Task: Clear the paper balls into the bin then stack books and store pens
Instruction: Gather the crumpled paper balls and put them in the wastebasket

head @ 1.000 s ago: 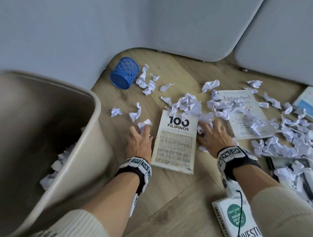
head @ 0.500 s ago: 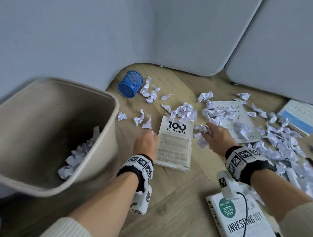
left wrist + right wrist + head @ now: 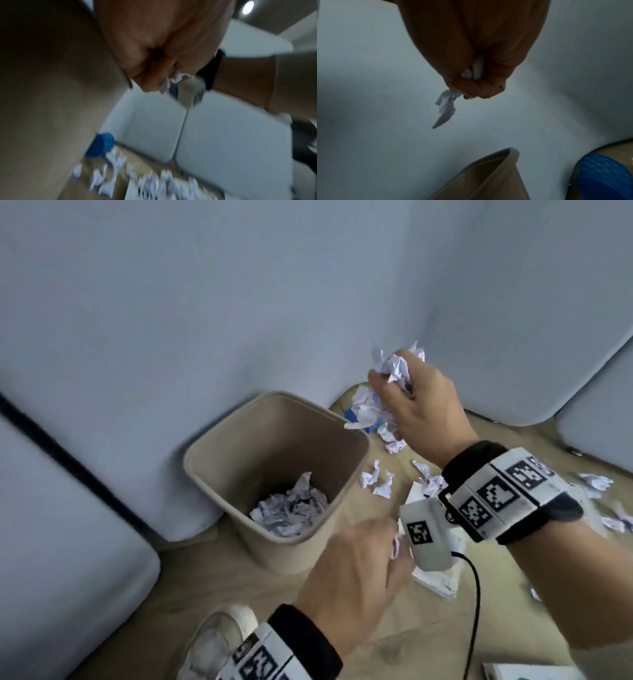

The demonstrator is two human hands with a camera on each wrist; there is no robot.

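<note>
— From the head view, what have I got?
— My right hand [image 3: 416,405] is fisted round a wad of paper balls [image 3: 397,368], raised beside the far right corner of the bin [image 3: 274,546]. My left hand [image 3: 346,583] is lower, near the bin's near right corner, fingers curled on a white scrap. The bin stands on the floor [image 3: 212,587] with crumpled paper in its bottom; loose paper balls lie on the floor just right of it.
— Left wrist?
— Blurred. The fingers are closed on a bit of paper [image 3: 173,79]; a blue pen cup [image 3: 101,145] lies on its side among scattered paper.
— Right wrist?
— Fist clenched, paper poking from it [image 3: 445,106], above the bin's rim [image 3: 511,151]; the pen cup is at lower right.
</note>
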